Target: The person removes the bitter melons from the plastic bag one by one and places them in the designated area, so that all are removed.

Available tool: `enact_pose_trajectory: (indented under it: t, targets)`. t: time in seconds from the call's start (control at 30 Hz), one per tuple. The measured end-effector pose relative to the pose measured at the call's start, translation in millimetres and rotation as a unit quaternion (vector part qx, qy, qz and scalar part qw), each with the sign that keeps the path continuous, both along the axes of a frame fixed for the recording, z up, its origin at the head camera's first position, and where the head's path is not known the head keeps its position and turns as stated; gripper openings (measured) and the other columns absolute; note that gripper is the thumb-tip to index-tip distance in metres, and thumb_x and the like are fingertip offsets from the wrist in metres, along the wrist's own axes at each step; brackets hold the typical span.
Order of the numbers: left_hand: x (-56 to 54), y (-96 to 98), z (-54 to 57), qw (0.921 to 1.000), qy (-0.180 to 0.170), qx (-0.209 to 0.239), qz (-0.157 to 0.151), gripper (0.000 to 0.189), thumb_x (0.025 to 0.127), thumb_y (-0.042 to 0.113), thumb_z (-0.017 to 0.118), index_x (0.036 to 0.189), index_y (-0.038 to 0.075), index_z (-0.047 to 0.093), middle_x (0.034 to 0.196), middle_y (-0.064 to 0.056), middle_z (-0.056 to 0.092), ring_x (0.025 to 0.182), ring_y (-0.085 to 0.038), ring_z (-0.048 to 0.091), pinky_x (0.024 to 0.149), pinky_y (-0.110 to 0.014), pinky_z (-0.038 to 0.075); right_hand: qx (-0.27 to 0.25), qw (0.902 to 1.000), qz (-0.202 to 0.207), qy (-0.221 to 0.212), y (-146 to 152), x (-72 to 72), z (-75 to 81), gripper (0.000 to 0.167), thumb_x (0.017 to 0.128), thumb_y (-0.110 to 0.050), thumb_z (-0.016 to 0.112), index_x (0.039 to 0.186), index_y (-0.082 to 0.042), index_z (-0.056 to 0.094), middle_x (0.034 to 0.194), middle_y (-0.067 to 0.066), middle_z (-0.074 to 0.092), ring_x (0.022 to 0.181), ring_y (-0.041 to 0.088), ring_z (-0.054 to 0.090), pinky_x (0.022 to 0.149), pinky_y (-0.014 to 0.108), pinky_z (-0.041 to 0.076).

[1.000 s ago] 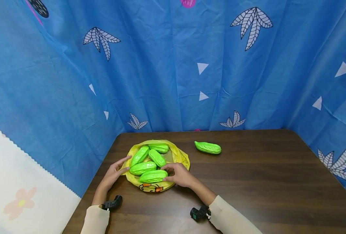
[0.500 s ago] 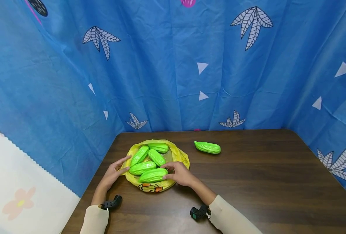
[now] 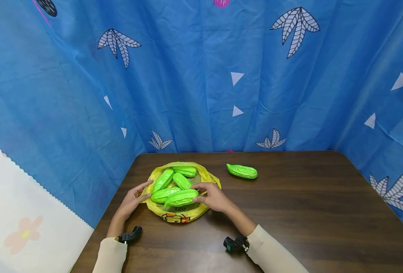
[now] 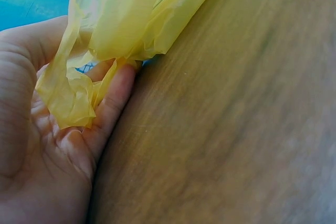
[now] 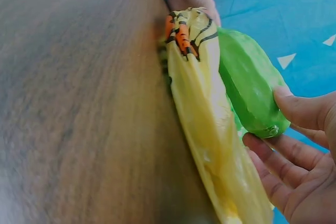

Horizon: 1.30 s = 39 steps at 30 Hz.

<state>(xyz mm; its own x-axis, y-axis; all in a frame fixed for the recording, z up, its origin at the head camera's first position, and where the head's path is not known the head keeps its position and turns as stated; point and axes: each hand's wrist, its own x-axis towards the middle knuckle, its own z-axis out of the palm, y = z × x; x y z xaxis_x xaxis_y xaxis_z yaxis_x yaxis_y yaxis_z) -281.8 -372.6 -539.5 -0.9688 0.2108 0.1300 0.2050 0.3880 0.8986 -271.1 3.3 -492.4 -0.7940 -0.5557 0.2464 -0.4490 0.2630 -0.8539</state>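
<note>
A yellow plastic bag (image 3: 174,217) lies spread with its mouth upward on the table, and several green bitter melons (image 3: 163,180) are in it. My right hand (image 3: 213,197) pinches the right end of one bitter melon (image 3: 182,198) between thumb and fingers, at the bag's near right side. That melon (image 5: 249,80) is tilted above the bag's rim in the right wrist view. At the left edge of the bag, my left hand (image 3: 130,201) holds the rim. Bunched yellow plastic (image 4: 73,95) lies between its thumb and fingers in the left wrist view.
Another green bitter melon (image 3: 242,171) lies on the dark wooden table (image 3: 300,212), right of the bag toward the back. A blue patterned curtain (image 3: 205,76) hangs behind the table and along both sides. Whitish cloth (image 3: 24,212) hangs at the left.
My right hand has raised the near bitter melon and shifted it slightly away and to the right. Printed lettering inside the bag now shows beneath it. My left hand stays in place.
</note>
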Motion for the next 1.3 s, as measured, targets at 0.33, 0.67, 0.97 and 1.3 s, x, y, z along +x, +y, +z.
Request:
enact_pose_trajectory:
  t: [0.33,0.67,0.97,1.3]
  targets:
    - [-1.5,-0.3,0.2,1.0,-0.001,-0.004,0.003,0.055,0.099,0.023,0.068,0.15,0.01,0.051,0.158,-0.016,0.041,0.151,-0.042,0.02,0.116,-0.07,0.013,-0.001,0.9999,-0.004,0.016,14.1,5.8,18.8,0.038,0.092,-0.008,0.075,0.129,-0.003,0.068,0.125,0.01,0.069,0.104,0.026,0.067,0.086,0.04,0.058]
    - [0.2,-0.5,1.1,1.0,-0.002,0.002,0.002,0.054,0.099,0.021,0.067,0.149,0.01,0.051,0.157,-0.016,0.042,0.151,-0.041,0.02,0.117,-0.069,0.012,-0.009,0.9995,-0.03,0.008,35.1,12.2,31.6,0.038,0.092,-0.009,0.076,0.129,-0.007,0.069,0.123,0.008,0.07,0.104,0.027,0.069,0.089,0.046,0.057]
    - [1.7,0.8,0.4,1.0,-0.005,-0.002,-0.001,0.055,0.099,0.02,0.068,0.15,0.008,0.05,0.158,-0.017,0.04,0.152,-0.042,0.018,0.115,-0.071,0.013,-0.026,0.9987,-0.043,0.008,58.9,16.6,33.2,0.037,0.092,-0.009,0.076,0.128,-0.007,0.069,0.118,0.008,0.071,0.101,0.028,0.069,0.083,0.044,0.059]
    - [2.7,1.0,1.7,1.0,0.001,-0.001,0.001,0.054,0.099,0.02,0.068,0.149,0.008,0.052,0.157,-0.016,0.042,0.151,-0.041,0.02,0.116,-0.07,0.013,-0.037,0.9968,-0.071,0.003,81.8,21.9,35.7,0.039,0.091,-0.007,0.075,0.13,-0.004,0.067,0.116,0.01,0.071,0.099,0.031,0.069,0.084,0.042,0.058]
